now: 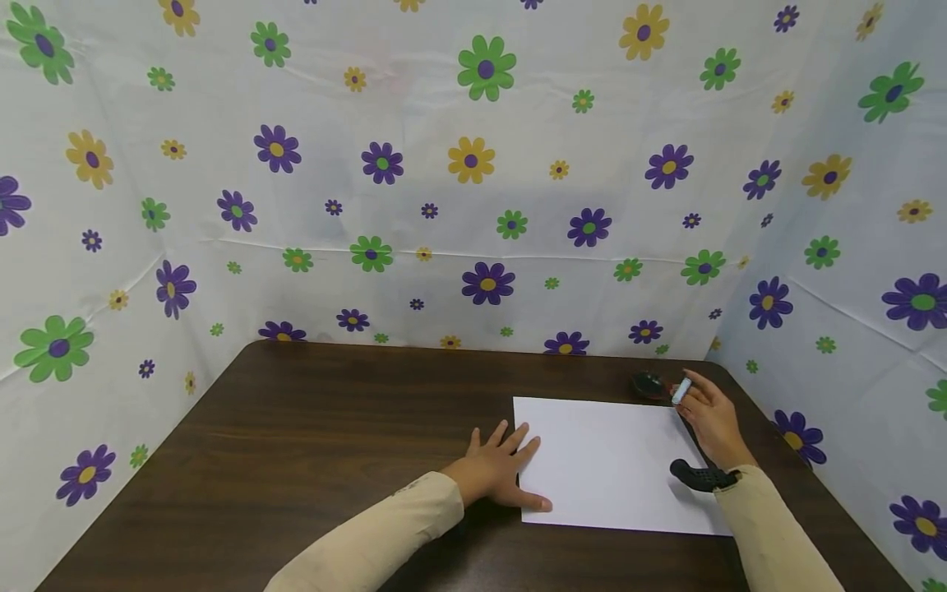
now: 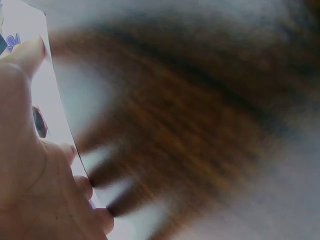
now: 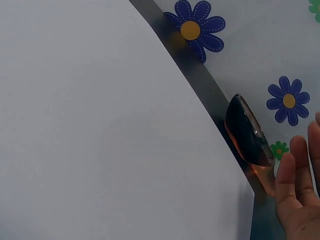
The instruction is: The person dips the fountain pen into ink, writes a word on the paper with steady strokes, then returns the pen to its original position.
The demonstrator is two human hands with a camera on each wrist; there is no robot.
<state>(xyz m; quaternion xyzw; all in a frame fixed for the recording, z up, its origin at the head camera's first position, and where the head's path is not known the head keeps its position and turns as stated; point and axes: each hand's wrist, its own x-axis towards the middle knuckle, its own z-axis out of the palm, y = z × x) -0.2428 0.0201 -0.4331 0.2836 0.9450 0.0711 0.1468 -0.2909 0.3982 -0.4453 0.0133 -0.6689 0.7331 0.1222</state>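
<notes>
A sheet of white paper (image 1: 614,469) lies on the dark wooden table. My left hand (image 1: 496,473) rests with spread fingers at the paper's left edge, its thumb and fingertips on the sheet. In the left wrist view that hand (image 2: 35,165) shows palm side along the paper's edge. Beyond the paper's far right corner, my right hand (image 1: 713,419) pinches a small pale blue, bar-shaped piece (image 1: 681,391); its kind is unclear. The right wrist view shows the right hand's fingers (image 3: 286,175), but the piece is hidden there. Beside them is a dark glossy rounded object (image 3: 247,132) with a copper-coloured end.
The dark rounded object (image 1: 649,385) sits by the paper's far edge. A black band (image 1: 703,477) on the right wrist hangs over the paper. Flower-patterned cloth (image 1: 414,181) stands behind and on both sides of the table (image 1: 296,436).
</notes>
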